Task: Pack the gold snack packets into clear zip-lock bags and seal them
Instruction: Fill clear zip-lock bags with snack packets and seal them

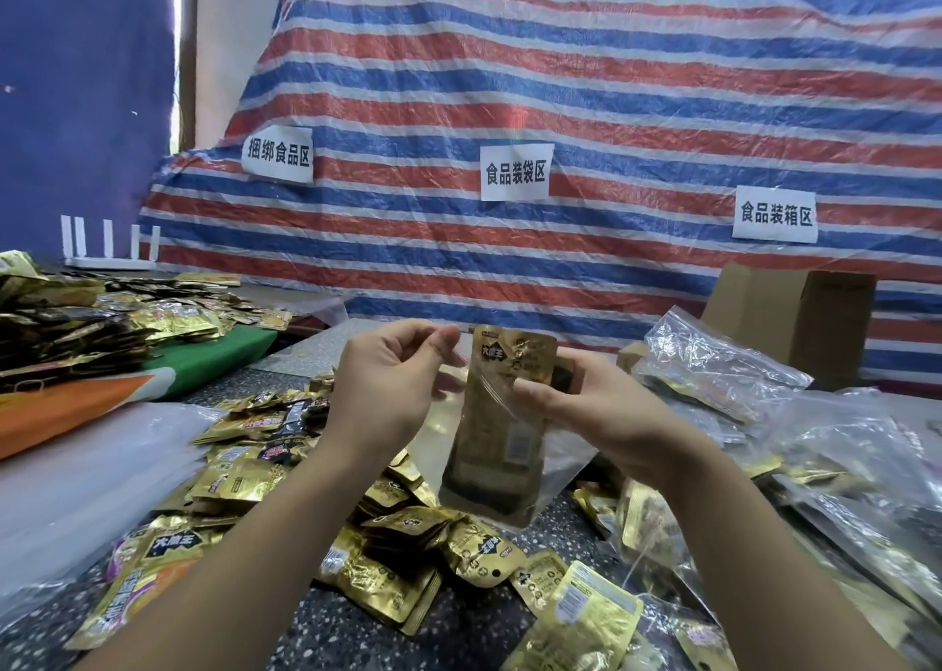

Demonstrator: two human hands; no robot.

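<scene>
1. Holding the bag (497,471) up between your two hands, you have it hanging over the middle of the table (326,614), its long axis close to upright and its mouth at the top.
2. Your left hand (387,385) pinches the left side of the mouth between thumb and forefinger, the other fingers curled; your right hand (586,405) grips the right side, thumb across the front film.
3. A packet (515,359) stands upright in the mouth with its top poking above the rim. You cannot tell for certain whether your right fingers also hold it or only the film.
4. Lower in the bag, darker gold shapes show through the film: more packets, though how many is unclear.
5. The next move, as you can judge it, turns on this: the packet lies along the bag's axis, so it must go straight down. Your right hand is nearer to it and best placed to push.
6. Until the packet's top clears the rim, the zip strip probably cannot close.
7. The bag is thin, clear, crinkled film that sags and glares; expect it to slip.
8. The packets are flat, glossy gold foil pouches with rounded corners and black labels.
9. Loose packets (402,558) lie heaped on the speckled table near you; filled bags (724,369) pile up on the right.
</scene>
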